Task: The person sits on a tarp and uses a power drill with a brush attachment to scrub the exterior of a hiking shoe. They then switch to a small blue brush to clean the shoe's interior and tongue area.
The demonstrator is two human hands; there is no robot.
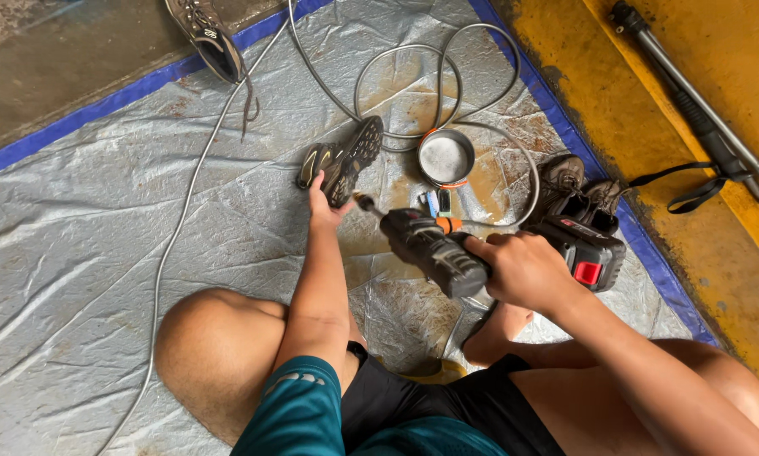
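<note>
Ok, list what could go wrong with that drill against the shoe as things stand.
1. The left hand grips the shoe right beside the drill tip; a slip could catch the fingers.
2. The shoe is held in the air, unsupported, so it may twist.
3. The grey hose coils close behind, and the drill in the right hand might snag it.

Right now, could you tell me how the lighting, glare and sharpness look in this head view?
Head view: soft, even daylight with only faint shadows; the crinkled silver tarpaulin shows mild sheen along its creases, no harsh glare. The black cordless power drill in the right hand and the dark muddy shoe held by the left hand are sharp; wide-angle bending curves the blue tarp border.
</note>
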